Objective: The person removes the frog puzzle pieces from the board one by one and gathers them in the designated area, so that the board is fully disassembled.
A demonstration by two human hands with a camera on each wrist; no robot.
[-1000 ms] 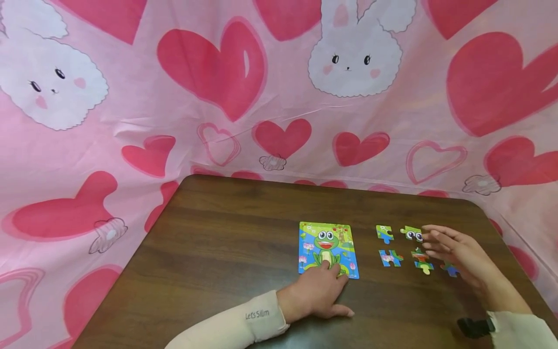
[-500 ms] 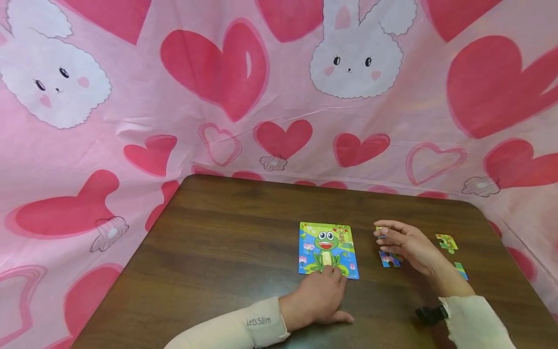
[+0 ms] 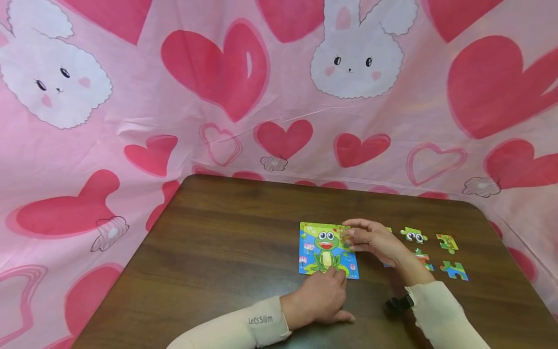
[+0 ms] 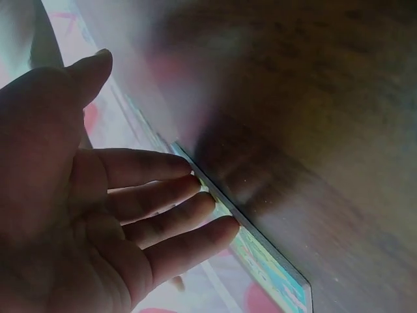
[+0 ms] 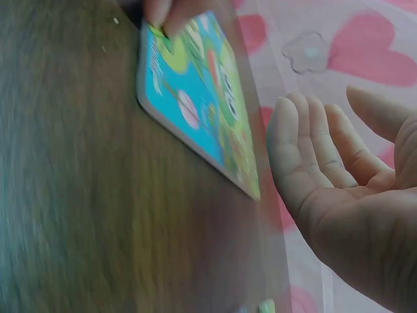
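Note:
A square frog picture board lies flat on the table. My left hand rests at its near edge; in the left wrist view the left hand's fingers stretch straight to the board's rim, with the thumb spread away. My right hand hovers at the board's upper right side, overlapping the printed tree in the head view. From the right wrist, the palm of the right hand faces the board, fingers loosely extended and holding nothing.
Loose jigsaw pieces lie in two rows to the right, among them one with frog eyes, a tree piece and a blue-green piece. My right forearm partly covers others. A pink heart-print cloth hangs behind the brown table.
My right hand has swept left from the far jigsaw pieces, across the nearer ones, to the frog board, uncovering pieces on the right. My left hand has stayed almost still.

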